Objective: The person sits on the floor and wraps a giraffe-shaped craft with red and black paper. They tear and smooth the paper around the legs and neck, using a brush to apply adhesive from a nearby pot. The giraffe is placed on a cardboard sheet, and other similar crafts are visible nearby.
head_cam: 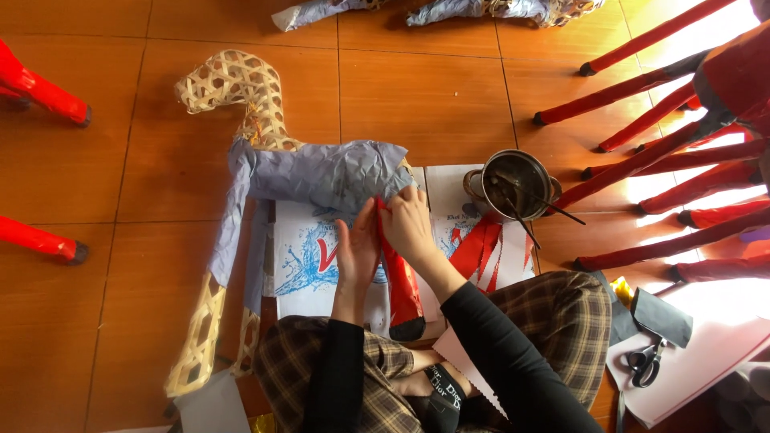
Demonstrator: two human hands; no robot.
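Much of the work is hidden: the fingertips of both hands sit where red paper meets grey paper, so the exact pinch cannot be made out. The lower end of the red-covered leg (399,277) runs down behind the person's plaid lap, its dark tip partly cut off there.

The woven bamboo horse frame (241,104) lies on its side on the tiled floor (120,208), head toward the upper left. Its body is wrapped in crinkled grey paper (321,172), while the head, neck and the lower parts of two legs show bare lattice. One leg near the person is covered in glossy red paper.

The left hand (357,248) lies flat against that red leg, fingers straight, its grip released and pressing. The right hand (409,223) curls over the top of the red paper at the body's edge, its grip closed on the paper.

Printed white sheets (309,269) lie under the frame. A metal pot (513,186) with sticks in it stands just right of them, and scissors (646,361) rest on pink paper (706,357) at the lower right.
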